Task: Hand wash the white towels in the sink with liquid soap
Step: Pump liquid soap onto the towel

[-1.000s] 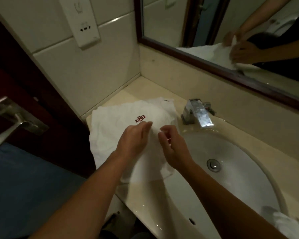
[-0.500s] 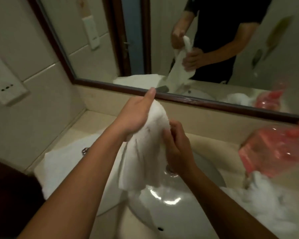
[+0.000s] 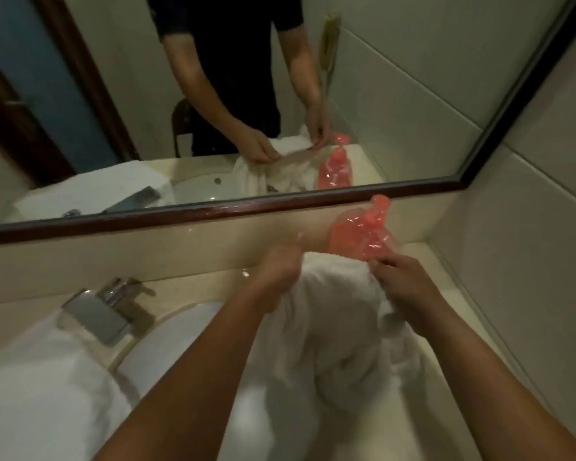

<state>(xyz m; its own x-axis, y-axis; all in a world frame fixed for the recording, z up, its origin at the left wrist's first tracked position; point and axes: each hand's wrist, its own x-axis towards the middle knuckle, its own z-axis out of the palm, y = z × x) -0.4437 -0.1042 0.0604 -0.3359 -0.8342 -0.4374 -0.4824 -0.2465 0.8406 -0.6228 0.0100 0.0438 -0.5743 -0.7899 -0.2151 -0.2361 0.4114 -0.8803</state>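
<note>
My left grip (image 3: pixel 278 271) and right grip (image 3: pixel 404 284) pinch the top edge of the white towel (image 3: pixel 333 321) — it hangs lengthwise over the sink (image 3: pixel 180 337) — with the pink soap bottle (image 3: pixel 363 234) just behind (nearest my right).

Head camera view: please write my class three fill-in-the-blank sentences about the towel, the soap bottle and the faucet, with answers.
1. The left hand and the right hand both grip a towel coloured ____.
2. The soap bottle behind that towel is ____.
3. The faucet stands to the ____ of the hands.
Missing words: white; pink; left.
</note>
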